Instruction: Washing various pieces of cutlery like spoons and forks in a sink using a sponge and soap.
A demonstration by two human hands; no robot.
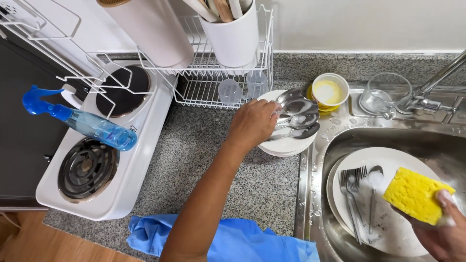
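Speckled grey stone counter (pixel 204 160) ran along a white wall, w/ a strip of wood floor (pixel 29 242) at the near left edge.

Left to right: a blue spray bottle (pixel 82 123) lay tilted across a white two-ring hotplate (pixel 104 160); could roll off or sit on a hot ring if that were on. A white wire rack (pixel 213 82) held two cups (pixel 238 90) upside down & a white utensil pot (pixel 233 36). A blue cloth (pixel 233 242) hung at the counter's front edge.

The left hand (pixel 255 121) had its grip closed on the handles of wet spoons (pixel 298 114) piled on a stack of white plates (pixel 286 143), just beside the sink. Soapy metal was slick, so a spoon could slip & clatter, or the stack could shift.

A yellow bowl (pixel 330 91) & a glass cup (pixel 388 92) stood behind the steel sink (pixel 315 194). Inside it, forks (pixel 352 187) & a spoon rested on a plate (pixel 393 228). The right hand (pixel 444 228) gripped a yellow sponge (pixel 417 194) over the sink; its foam could drip onto the ledge.
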